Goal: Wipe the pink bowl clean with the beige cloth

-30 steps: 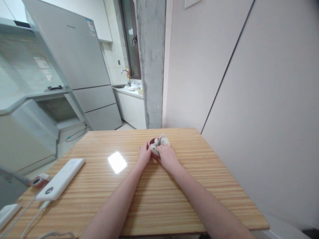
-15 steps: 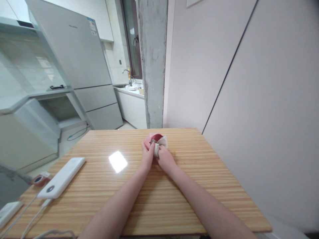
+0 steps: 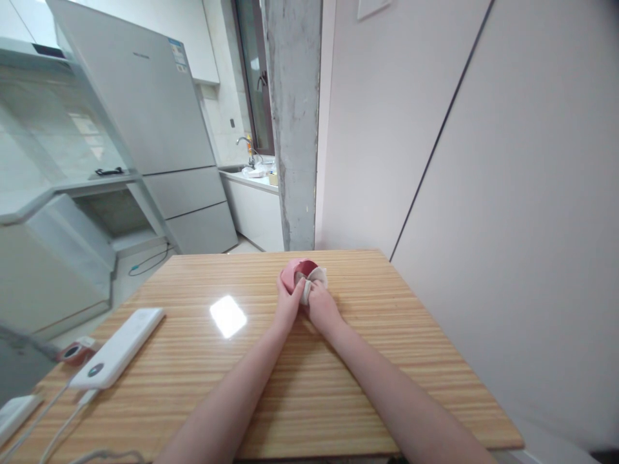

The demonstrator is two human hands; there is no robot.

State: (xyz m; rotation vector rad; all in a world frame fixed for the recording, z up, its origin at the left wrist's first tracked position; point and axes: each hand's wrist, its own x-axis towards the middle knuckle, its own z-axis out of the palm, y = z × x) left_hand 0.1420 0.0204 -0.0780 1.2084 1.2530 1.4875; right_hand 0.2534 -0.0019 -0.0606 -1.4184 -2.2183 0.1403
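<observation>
A small pink and red bowl [image 3: 294, 274] is tilted up on the wooden table [image 3: 367, 361], near its far middle. My left hand [image 3: 289, 301] is wrapped round the bowl's left side. My right hand [image 3: 322, 307] is closed on a white cloth [image 3: 316, 278] that is pressed into the bowl's opening. Both forearms reach forward from the near edge of the table.
A white power bank [image 3: 118, 347] with cables lies at the table's left, beside a small red object [image 3: 72, 352]. A wall runs close along the table's right side. Beyond the table stand a concrete pillar [image 3: 294, 122], a fridge [image 3: 155, 129] and a sink counter [image 3: 251, 174].
The bowl has been tipped from lying flat to standing on its side. My left hand has shifted up round it, and my right hand keeps the cloth inside.
</observation>
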